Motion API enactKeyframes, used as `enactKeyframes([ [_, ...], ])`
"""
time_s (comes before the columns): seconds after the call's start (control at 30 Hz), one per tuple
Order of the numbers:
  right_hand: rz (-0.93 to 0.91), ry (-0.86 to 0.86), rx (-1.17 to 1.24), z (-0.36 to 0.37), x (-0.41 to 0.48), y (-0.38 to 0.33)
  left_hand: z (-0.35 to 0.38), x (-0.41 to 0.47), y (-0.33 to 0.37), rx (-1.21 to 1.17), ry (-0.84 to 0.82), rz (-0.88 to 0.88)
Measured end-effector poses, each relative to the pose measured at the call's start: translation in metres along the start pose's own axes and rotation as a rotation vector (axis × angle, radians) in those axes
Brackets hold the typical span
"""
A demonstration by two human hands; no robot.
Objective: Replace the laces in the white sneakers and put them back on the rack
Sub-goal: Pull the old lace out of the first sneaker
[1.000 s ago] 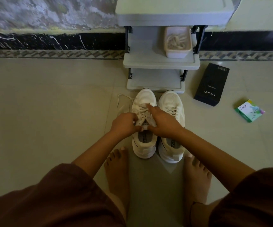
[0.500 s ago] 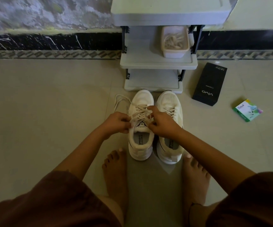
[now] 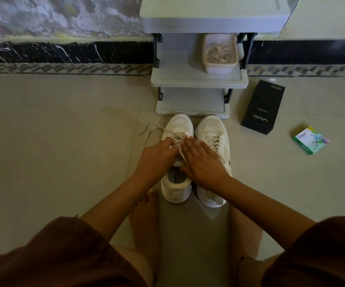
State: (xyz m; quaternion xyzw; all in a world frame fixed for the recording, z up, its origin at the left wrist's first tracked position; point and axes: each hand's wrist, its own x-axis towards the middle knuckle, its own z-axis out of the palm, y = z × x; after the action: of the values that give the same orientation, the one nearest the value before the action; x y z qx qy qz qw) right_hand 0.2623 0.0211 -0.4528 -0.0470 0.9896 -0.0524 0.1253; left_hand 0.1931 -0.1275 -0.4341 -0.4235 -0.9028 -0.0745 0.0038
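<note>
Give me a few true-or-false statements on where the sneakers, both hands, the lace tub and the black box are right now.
1. The left sneaker and the right sneaker stand on the floor in front of the rack. True.
2. The right hand has a pinching grip on a lace. False: it lies flat with straight fingers over the right sneaker, fingertips at the left sneaker's lacing.
3. The tub of laces sits on a rack shelf. True.
4. The black box lies on the rack's lowest shelf. False: it lies on the floor, right of the rack.
5. The left hand pinches the left sneaker's lace. True.
</note>
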Motion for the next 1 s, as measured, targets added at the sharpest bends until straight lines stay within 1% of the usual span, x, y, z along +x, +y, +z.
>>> enactKeyframes([
  [0.07, -0.009, -0.016, 0.025, 0.000, 0.000, -0.003, 0.001, 0.003, 0.001, -0.099, 0.088, -0.036],
  [0.1, 0.000, -0.027, 0.039, -0.001, 0.000, -0.004, 0.001, 0.006, 0.001, -0.179, 0.100, -0.103],
  [0.2, 0.028, -0.041, 0.030, 0.000, 0.001, -0.005, 0.000, 0.018, 0.000, -0.532, 0.033, -0.336],
  [0.27, 0.039, -0.044, 0.025, 0.001, 0.002, -0.006, -0.004, 0.020, 0.002, -0.793, -0.030, -0.451],
  [0.3, 0.042, -0.044, 0.027, 0.001, 0.003, -0.006, -0.006, 0.019, 0.004, -0.860, -0.041, -0.475],
  [0.33, 0.045, -0.043, 0.031, 0.001, 0.003, -0.006, -0.007, 0.017, 0.003, -0.868, -0.053, -0.471],
  [0.37, 0.047, -0.044, 0.036, 0.001, 0.003, -0.006, -0.008, 0.015, 0.002, -0.798, -0.067, -0.429],
  [0.47, 0.053, -0.045, 0.034, 0.002, 0.001, -0.006, -0.006, 0.007, -0.007, -0.280, -0.136, -0.174],
  [0.5, 0.055, -0.045, 0.034, 0.002, 0.001, -0.007, -0.006, 0.005, -0.008, -0.140, -0.125, -0.118],
  [0.53, 0.060, -0.046, 0.037, 0.002, 0.002, -0.008, -0.007, 0.003, -0.008, -0.056, -0.108, -0.097],
  [0.6, 0.078, -0.051, 0.042, 0.003, 0.003, -0.009, -0.006, 0.005, -0.003, -0.035, -0.088, -0.110],
  [0.67, 0.090, -0.065, 0.036, 0.003, 0.004, -0.010, -0.012, 0.014, 0.003, -0.216, -0.095, -0.208],
  [0.7, 0.096, -0.071, 0.031, 0.003, 0.004, -0.011, -0.015, 0.020, 0.004, -0.383, -0.119, -0.275],
  [0.77, 0.107, -0.078, 0.025, 0.003, 0.003, -0.011, -0.023, 0.025, 0.003, -0.842, -0.182, -0.440],
  [0.8, 0.107, -0.080, 0.026, 0.002, 0.003, -0.011, -0.027, 0.024, 0.004, -1.026, -0.203, -0.505],
  [0.83, 0.105, -0.079, 0.026, 0.002, 0.004, -0.011, -0.027, 0.021, 0.004, -1.088, -0.217, -0.510],
  [0.87, 0.104, -0.077, 0.027, 0.002, 0.004, -0.011, -0.026, 0.018, 0.003, -1.028, -0.232, -0.463],
  [0.93, 0.108, -0.078, 0.037, 0.001, 0.004, -0.011, -0.017, 0.013, -0.003, -0.633, -0.273, -0.291],
  [0.97, 0.111, -0.078, 0.040, 0.001, 0.003, -0.011, -0.013, 0.009, -0.006, -0.471, -0.278, -0.239],
  [1.0, 0.113, -0.077, 0.042, 0.001, 0.003, -0.011, -0.011, 0.007, -0.008, -0.370, -0.255, -0.223],
])
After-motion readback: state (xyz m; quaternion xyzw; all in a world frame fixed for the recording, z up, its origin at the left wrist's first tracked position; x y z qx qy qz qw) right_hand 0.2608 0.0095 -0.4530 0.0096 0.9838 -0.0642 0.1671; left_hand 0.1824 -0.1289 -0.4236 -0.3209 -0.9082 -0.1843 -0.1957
